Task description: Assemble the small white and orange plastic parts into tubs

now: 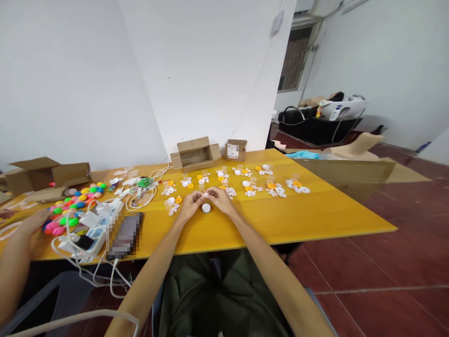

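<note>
My left hand [192, 204] and my right hand [218, 198] meet over the yellow table, fingertips pinched together. Between them shows a small white piece [206, 194] with dark or red spots, too small to name exactly. Just below my fingers, a round white cap-like part [206, 208] rests on the wood. Little groups of parts surround my hands: orange discs [271, 186], white discs [279, 190], spotted white pieces [230, 192] and clear cups [253, 180]. Another such group with an orange disc [178, 200] lies left of my left hand.
Two cardboard boxes, one open [196, 157] and one small [235, 150], stand at the back. To the left are a power strip [101, 229] with white cables, a blurred-out dark device [124, 235], and colourful balls [75, 201] beside another person's hand [35, 220].
</note>
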A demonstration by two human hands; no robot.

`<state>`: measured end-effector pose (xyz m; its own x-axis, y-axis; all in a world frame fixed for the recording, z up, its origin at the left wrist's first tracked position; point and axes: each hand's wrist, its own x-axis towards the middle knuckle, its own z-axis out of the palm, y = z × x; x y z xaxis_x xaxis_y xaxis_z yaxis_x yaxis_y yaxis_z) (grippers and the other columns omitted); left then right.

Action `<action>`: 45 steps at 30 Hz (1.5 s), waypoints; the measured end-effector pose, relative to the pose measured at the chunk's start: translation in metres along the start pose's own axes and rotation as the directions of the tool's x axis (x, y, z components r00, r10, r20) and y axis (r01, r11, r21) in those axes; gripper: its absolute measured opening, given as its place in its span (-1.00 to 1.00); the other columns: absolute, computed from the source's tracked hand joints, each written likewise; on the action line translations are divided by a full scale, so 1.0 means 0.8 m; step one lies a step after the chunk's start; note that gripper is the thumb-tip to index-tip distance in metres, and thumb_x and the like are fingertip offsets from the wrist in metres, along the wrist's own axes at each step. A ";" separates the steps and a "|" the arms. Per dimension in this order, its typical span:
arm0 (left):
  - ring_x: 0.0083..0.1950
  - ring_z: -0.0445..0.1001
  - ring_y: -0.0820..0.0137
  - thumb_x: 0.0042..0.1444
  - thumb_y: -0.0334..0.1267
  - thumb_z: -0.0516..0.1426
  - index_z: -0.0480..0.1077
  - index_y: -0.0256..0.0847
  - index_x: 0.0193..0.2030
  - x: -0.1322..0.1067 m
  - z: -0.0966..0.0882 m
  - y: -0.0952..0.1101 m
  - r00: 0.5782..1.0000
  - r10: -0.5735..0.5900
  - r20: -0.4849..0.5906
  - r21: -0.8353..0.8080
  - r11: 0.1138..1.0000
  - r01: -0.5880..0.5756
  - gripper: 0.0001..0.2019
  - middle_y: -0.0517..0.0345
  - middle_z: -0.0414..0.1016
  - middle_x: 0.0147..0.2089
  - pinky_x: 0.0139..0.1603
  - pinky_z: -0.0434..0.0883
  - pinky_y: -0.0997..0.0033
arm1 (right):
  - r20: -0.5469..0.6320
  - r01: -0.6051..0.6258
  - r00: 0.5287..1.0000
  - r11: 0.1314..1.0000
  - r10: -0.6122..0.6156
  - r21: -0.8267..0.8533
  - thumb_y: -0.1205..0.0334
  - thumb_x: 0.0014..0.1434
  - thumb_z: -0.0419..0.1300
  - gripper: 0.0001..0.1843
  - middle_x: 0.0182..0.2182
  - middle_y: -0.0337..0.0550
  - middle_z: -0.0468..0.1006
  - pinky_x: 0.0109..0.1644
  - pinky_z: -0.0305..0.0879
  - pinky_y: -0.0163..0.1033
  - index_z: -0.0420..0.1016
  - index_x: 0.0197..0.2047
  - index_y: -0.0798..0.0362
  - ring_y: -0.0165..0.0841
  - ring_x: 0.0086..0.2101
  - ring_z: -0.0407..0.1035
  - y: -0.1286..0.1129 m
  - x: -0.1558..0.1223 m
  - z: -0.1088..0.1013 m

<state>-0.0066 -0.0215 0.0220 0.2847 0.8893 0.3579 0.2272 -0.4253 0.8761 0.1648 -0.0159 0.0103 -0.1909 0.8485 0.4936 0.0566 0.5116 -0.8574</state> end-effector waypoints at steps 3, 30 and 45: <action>-0.21 0.53 0.33 0.10 -0.25 0.22 0.52 -0.17 -0.26 0.001 -0.002 -0.001 0.996 0.043 -0.073 0.101 0.994 -0.036 -0.91 0.13 0.60 -0.25 -0.11 0.46 0.34 | -0.031 0.028 0.999 0.999 -0.029 -0.027 0.17 0.09 0.24 -0.90 -0.39 -0.21 0.59 -0.20 0.38 -0.23 0.51 -0.34 0.01 -0.32 -0.33 0.44 0.001 0.001 -0.001; -0.29 0.48 0.30 0.09 -0.32 0.16 0.46 -0.15 -0.39 0.006 -0.004 -0.013 0.986 0.023 -0.165 0.164 0.986 0.005 -0.93 0.16 0.52 -0.39 -0.14 0.40 0.31 | -0.063 -0.103 0.992 0.990 0.109 0.092 0.14 0.11 0.19 -0.83 -0.29 -0.20 0.49 -0.22 0.53 -0.17 0.53 -0.25 -0.01 -0.35 -0.39 0.46 0.014 0.003 -0.003; -0.31 0.55 0.37 -0.05 -0.11 0.35 0.43 -0.17 -0.27 0.003 -0.004 0.001 0.992 -0.101 -0.070 -0.188 0.978 0.086 -0.72 0.15 0.58 -0.29 -0.23 0.51 0.36 | 0.014 -0.108 0.994 0.992 0.107 0.062 0.30 -0.04 0.31 -0.70 -0.20 -0.18 0.56 -0.10 0.49 -0.16 0.63 -0.17 -0.04 -0.34 -0.29 0.47 0.019 0.006 -0.005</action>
<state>-0.0086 -0.0188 0.0243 0.1945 0.9373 0.2892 0.0720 -0.3077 0.9488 0.1683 -0.0034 0.0005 -0.1975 0.8965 0.3967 0.0159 0.4075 -0.9130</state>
